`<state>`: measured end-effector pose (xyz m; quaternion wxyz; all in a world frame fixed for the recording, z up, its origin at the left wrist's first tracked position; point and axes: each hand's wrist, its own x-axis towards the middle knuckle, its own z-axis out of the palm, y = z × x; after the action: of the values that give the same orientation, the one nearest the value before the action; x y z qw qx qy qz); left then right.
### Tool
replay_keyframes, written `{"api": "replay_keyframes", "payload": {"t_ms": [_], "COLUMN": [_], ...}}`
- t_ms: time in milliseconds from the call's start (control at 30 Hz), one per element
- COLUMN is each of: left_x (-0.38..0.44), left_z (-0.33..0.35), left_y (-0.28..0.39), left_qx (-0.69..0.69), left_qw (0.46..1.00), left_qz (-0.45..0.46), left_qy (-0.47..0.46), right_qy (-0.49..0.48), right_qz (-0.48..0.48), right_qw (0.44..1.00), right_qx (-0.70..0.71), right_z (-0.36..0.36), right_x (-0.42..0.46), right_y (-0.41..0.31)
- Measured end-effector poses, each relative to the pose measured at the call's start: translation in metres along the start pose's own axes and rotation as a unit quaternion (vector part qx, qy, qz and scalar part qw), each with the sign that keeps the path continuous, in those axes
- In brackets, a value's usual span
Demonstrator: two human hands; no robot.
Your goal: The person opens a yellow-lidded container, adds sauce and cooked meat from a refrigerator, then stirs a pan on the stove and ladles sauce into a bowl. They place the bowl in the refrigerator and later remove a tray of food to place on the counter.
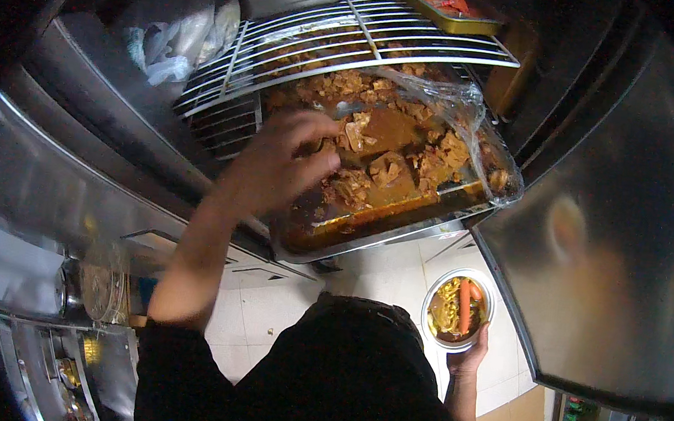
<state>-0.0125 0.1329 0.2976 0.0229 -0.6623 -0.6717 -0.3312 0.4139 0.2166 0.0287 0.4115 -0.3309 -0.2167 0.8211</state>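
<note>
My left hand [293, 158] reaches over a metal tray [365, 228] of braised meat pieces in brown sauce, its thumb and fingers apart and somewhat blurred. Meat chunks [356, 131] lie just beyond the fingertips; no piece shows clearly in the grasp. Plastic wrap [472, 111] is bunched along the tray's far and right side. Lower right, my right hand [470, 354] holds a round metal bowl [490, 296] by its rim and underside. The bowl contains noodles [448, 304] in broth and sausage pieces [464, 306].
A white wire shelf [365, 29] juts above the tray's far part, bearing a shallow yellow-rimmed container [461, 24] and plastic bags [173, 52]. An open steel door [608, 276] stands at right. Steel cabinet fronts [87, 176] are at left, with a tiled floor [255, 317] below.
</note>
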Motion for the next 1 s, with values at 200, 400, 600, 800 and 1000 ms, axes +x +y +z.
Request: {"api": "replay_keyframes", "payload": {"t_ms": [200,400,600,800,1000], "left_x": [0.073,0.12,0.135,0.145,0.156], "left_z": [0.016,0.042,0.047,0.041,0.046], "left_y": [-0.107,-0.139,-0.155,-0.133,-0.162], "left_qx": [0.271,0.289,0.272,0.328,0.223], "left_qw": [0.961,0.944,0.952,0.928,0.956], "left_qz": [-0.048,-0.109,-0.09,-0.077,-0.078], "left_qy": [-0.021,-0.115,-0.113,-0.156,-0.176], "right_qy": [-0.014,0.0,0.022,0.033,0.051], "right_qz": [0.013,0.004,-0.007,-0.008,-0.011], "right_qw": [0.999,1.0,1.0,0.999,0.999], "right_qx": [-0.038,-0.026,-0.022,-0.001,0.003], "right_z": [0.013,0.013,0.021,0.028,0.025], "right_x": [0.001,0.003,-0.004,-0.005,-0.002], "right_y": [-0.005,0.0,0.005,0.004,0.005]}}
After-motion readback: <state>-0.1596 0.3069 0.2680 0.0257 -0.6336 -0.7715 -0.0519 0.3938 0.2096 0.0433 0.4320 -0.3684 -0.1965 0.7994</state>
